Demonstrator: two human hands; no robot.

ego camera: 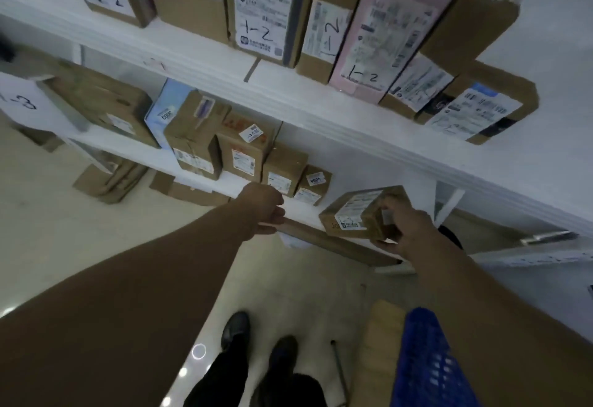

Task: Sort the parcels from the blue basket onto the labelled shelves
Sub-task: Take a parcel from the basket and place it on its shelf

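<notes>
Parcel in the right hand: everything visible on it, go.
The small cardboard parcel is a brown box with a white shipping label on top, with what looks like "1-3" handwritten at the label's lower edge. It is tilted, at the lower shelf's front edge. The right hand grips its right end. Whether it touches the flat parcel below is unclear.

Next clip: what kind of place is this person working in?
Probably a parcel sorting or pickup room: white shelves packed with cardboard parcels bearing shipping labels and handwritten codes like 1-2, a blue basket, and the right hand holding a small labelled box.
</notes>
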